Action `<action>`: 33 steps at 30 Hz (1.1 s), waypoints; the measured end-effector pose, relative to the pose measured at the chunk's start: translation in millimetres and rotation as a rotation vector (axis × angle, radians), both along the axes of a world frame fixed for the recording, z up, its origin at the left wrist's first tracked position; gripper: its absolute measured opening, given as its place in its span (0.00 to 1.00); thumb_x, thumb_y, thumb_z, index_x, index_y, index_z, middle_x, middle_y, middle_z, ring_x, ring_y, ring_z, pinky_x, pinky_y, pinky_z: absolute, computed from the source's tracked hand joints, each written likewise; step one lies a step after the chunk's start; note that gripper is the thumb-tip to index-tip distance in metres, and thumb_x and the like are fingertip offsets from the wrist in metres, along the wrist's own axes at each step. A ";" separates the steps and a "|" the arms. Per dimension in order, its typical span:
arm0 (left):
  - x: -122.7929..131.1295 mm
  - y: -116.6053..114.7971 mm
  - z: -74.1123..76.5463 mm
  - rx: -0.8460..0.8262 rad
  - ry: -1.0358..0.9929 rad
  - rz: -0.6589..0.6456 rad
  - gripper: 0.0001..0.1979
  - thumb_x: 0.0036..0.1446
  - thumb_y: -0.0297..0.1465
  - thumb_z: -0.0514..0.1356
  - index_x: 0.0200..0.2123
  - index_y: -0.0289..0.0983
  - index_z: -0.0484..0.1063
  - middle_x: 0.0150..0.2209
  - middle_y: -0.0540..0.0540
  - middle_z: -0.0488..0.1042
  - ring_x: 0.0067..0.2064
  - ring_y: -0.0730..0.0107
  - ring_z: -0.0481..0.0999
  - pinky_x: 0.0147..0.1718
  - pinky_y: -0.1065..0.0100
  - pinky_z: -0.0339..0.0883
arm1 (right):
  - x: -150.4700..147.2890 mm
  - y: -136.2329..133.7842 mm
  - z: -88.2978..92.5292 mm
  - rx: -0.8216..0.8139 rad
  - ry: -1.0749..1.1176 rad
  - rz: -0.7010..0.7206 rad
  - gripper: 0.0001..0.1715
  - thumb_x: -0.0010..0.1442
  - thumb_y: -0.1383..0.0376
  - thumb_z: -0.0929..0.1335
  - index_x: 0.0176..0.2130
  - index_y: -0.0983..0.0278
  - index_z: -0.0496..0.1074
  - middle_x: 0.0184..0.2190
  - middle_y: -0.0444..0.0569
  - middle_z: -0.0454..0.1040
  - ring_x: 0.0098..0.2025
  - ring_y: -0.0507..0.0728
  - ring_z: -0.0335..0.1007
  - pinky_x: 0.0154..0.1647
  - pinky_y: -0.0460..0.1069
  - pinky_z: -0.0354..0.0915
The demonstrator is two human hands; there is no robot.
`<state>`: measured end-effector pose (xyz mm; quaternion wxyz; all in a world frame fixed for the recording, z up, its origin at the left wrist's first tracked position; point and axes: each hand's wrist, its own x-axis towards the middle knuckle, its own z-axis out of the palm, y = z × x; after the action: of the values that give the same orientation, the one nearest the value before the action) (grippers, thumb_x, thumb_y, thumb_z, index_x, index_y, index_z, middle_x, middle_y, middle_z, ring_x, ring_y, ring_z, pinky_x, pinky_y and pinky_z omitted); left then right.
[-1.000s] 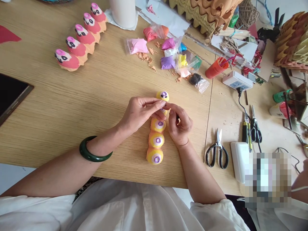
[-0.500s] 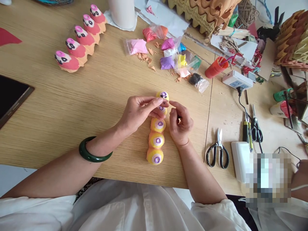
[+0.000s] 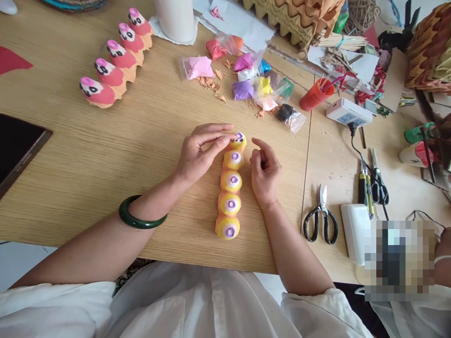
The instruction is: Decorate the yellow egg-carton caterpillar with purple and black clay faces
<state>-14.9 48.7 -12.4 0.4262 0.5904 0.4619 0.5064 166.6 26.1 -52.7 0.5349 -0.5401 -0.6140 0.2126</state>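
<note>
Desk (image 3: 158,117) of pale, fine-grained wood ends in a straight edge just short of the yellow strip (image 3: 229,182), whose five cups run in a row away from the person. A wide stretch of wood lies between this strip and the pink strip (image 3: 118,54); a seam passes right of the right hand (image 3: 267,176), with the scissors (image 3: 322,205) beyond it. The left hand (image 3: 197,152) is at the farthest cup, its grip narrow, one fingertip overlapping the cup's side; whether it touches or pinches anything, I cannot tell. The right hand stands apart from the second cup, forefinger extended, other fingers curled; whether that grip holds something, I cannot tell. The yellow cups are rounded, with pale discs and purple rings; the farthest bears black marks. Crinkled clear packets (image 3: 243,90) hold soft, coloured lumps near brittle-looking brown shreds (image 3: 208,83).
</note>
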 end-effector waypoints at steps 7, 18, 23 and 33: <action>-6.8 5.8 -3.6 0.089 0.054 -0.117 0.09 0.66 0.35 0.65 0.44 0.48 0.87 0.68 0.50 0.76 0.75 0.56 0.66 0.75 0.49 0.62 | 0.2 2.1 2.1 -0.038 0.088 0.028 0.17 0.74 0.55 0.67 0.54 0.61 0.79 0.23 0.36 0.55 0.24 0.50 0.53 0.26 0.47 0.59; -12.4 3.1 -5.4 0.095 0.093 -0.251 0.14 0.70 0.40 0.63 0.53 0.47 0.84 0.76 0.60 0.63 0.82 0.50 0.46 0.79 0.42 0.53 | -2.9 -5.3 35.4 -0.364 0.481 0.254 0.27 0.63 0.42 0.74 0.46 0.60 0.81 0.21 0.36 0.58 0.21 0.46 0.46 0.20 0.45 0.52; -15.7 8.7 -17.2 0.226 0.045 -0.311 0.16 0.71 0.40 0.61 0.59 0.54 0.81 0.77 0.62 0.61 0.83 0.51 0.45 0.80 0.39 0.48 | -7.5 -8.6 51.9 -0.552 0.696 0.312 0.20 0.59 0.49 0.78 0.42 0.60 0.81 0.19 0.32 0.47 0.20 0.46 0.37 0.19 0.46 0.41; -8.0 5.3 -14.2 0.277 0.035 0.014 0.13 0.68 0.30 0.63 0.46 0.49 0.87 0.51 0.48 0.84 0.56 0.60 0.80 0.60 0.55 0.75 | 3.6 -3.6 43.9 -0.395 0.407 0.123 0.20 0.61 0.46 0.77 0.41 0.59 0.82 0.20 0.37 0.55 0.23 0.49 0.45 0.23 0.47 0.46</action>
<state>-22.9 54.0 -26.6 0.3289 0.6493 0.3988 0.5579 170.2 22.5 -8.9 0.5175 -0.5419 -0.4724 0.4641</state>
